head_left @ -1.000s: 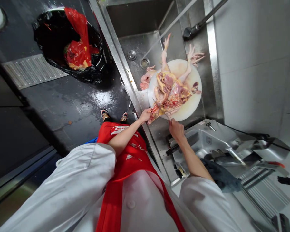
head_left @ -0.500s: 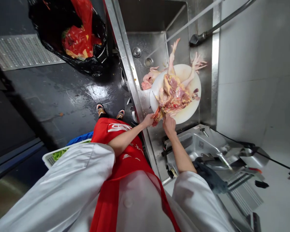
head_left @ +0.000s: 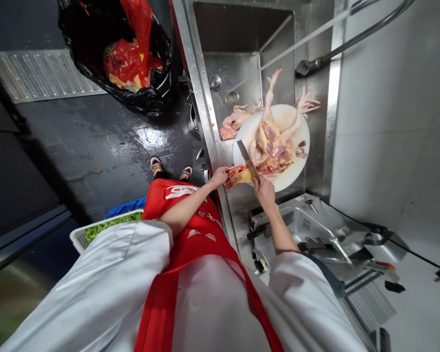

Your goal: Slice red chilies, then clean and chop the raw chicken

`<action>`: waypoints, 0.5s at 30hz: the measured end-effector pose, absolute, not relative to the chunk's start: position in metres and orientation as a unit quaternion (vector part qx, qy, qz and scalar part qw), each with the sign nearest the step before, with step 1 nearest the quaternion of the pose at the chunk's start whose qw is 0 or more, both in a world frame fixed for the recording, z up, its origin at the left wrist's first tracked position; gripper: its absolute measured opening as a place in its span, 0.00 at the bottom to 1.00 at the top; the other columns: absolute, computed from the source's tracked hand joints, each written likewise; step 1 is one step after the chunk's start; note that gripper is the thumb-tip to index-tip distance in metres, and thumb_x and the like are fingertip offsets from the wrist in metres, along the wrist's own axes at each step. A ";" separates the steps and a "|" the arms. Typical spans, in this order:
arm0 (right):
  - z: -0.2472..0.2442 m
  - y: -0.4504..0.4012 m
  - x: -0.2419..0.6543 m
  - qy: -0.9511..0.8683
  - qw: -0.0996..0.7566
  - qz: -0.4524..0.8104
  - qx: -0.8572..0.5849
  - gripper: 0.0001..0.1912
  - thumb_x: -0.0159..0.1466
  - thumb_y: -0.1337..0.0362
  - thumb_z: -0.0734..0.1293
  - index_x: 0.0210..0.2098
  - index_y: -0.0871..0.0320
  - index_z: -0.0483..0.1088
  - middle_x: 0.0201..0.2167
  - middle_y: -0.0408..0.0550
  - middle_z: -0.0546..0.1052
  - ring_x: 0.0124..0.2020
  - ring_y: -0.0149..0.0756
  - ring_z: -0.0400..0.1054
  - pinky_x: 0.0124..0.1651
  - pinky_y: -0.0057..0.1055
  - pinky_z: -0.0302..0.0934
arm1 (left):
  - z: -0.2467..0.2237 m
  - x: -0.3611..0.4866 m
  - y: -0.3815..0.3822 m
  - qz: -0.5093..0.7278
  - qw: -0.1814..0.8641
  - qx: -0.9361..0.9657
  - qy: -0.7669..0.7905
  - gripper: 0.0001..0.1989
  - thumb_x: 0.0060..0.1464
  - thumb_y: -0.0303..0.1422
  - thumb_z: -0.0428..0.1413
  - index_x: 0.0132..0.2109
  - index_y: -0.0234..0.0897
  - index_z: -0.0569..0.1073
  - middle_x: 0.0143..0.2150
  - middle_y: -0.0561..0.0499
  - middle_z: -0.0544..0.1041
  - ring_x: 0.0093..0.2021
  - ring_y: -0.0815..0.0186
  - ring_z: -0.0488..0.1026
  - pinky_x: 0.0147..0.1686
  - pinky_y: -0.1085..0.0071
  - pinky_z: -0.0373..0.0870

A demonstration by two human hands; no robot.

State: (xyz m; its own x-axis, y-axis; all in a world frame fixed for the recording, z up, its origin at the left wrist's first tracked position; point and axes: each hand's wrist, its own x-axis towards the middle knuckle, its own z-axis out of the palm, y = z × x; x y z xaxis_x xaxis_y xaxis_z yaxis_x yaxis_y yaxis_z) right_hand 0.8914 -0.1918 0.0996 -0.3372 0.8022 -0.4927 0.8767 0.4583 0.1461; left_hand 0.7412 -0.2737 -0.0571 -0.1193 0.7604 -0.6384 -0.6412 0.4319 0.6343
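A raw chicken carcass [head_left: 273,144] lies cut open on a round white cutting board [head_left: 297,164], its legs and feet stretching past the far rim. My left hand [head_left: 219,177] grips the near end of a bloody, yellow-skinned chicken piece [head_left: 240,177] and holds it out past the board's left edge. In my right hand [head_left: 265,192] is a knife [head_left: 246,155], its blade pointing away and to the left across that piece. Fingers cover the knife's handle. Whether the piece is still joined to the carcass I cannot tell.
Another raw bird [head_left: 234,122] lies left of the board, beside the steel sink [head_left: 275,63]. A spray nozzle [head_left: 304,67] hangs at the right. Left on the floor stands a bin with a black bag [head_left: 84,63]. A steel machine [head_left: 308,220] stands near my right arm.
My left hand has drawn the chicken piece leftward, so more of it shows stretched out. The knife blade now shows plainly above it, and my right hand has shifted slightly right and down.
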 end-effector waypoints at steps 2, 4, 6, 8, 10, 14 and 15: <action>0.105 -0.205 0.906 0.804 0.266 -0.066 0.527 0.20 0.75 0.58 0.56 0.52 0.60 0.74 0.35 0.56 0.80 0.32 0.40 0.70 0.37 0.32 0.50 | -0.059 0.736 -0.271 0.527 0.652 0.061 0.541 0.16 0.38 0.22 0.48 0.32 0.30 0.79 0.24 0.55 0.75 0.25 0.71 0.70 0.30 0.78 0.66; 0.107 -0.219 0.923 0.788 0.284 -0.058 0.543 0.20 0.75 0.58 0.55 0.51 0.62 0.74 0.33 0.56 0.79 0.30 0.38 0.69 0.36 0.32 0.49 | -0.058 0.732 -0.270 0.520 0.645 0.079 0.554 0.15 0.38 0.22 0.48 0.31 0.30 0.79 0.24 0.55 0.75 0.25 0.71 0.70 0.30 0.78 0.66; 0.102 -0.227 0.929 0.774 0.298 -0.053 0.556 0.20 0.75 0.59 0.55 0.50 0.63 0.74 0.32 0.56 0.79 0.29 0.37 0.68 0.36 0.32 0.49 | -0.052 0.735 -0.272 0.502 0.663 0.104 0.545 0.15 0.38 0.22 0.48 0.31 0.30 0.79 0.23 0.56 0.75 0.24 0.71 0.70 0.29 0.78 0.67; 0.089 -0.224 0.920 0.771 0.292 -0.057 0.563 0.20 0.76 0.60 0.54 0.52 0.63 0.73 0.33 0.57 0.80 0.30 0.39 0.69 0.36 0.32 0.50 | -0.042 0.742 -0.277 0.473 0.702 0.119 0.519 0.16 0.39 0.21 0.49 0.33 0.30 0.79 0.21 0.55 0.74 0.22 0.71 0.69 0.28 0.78 0.67; 0.075 -0.216 0.905 0.781 0.266 -0.065 0.561 0.22 0.76 0.60 0.52 0.56 0.63 0.72 0.36 0.60 0.80 0.33 0.41 0.71 0.38 0.33 0.52 | -0.032 0.747 -0.282 0.460 0.724 0.108 0.502 0.17 0.40 0.21 0.49 0.36 0.30 0.79 0.19 0.56 0.73 0.18 0.71 0.67 0.26 0.77 0.67; 0.071 -0.214 0.910 0.786 0.257 -0.087 0.556 0.23 0.76 0.58 0.52 0.59 0.63 0.70 0.39 0.61 0.81 0.36 0.44 0.73 0.39 0.33 0.54 | -0.024 0.730 -0.275 0.501 0.673 0.055 0.542 0.16 0.40 0.21 0.50 0.34 0.31 0.79 0.20 0.55 0.74 0.20 0.71 0.69 0.26 0.78 0.67; 0.075 -0.219 0.920 0.777 0.271 -0.088 0.560 0.23 0.76 0.59 0.52 0.58 0.63 0.70 0.38 0.60 0.81 0.36 0.43 0.74 0.39 0.33 0.55 | -0.025 0.723 -0.271 0.512 0.659 0.047 0.549 0.15 0.40 0.21 0.50 0.33 0.31 0.79 0.21 0.55 0.75 0.21 0.71 0.70 0.26 0.78 0.67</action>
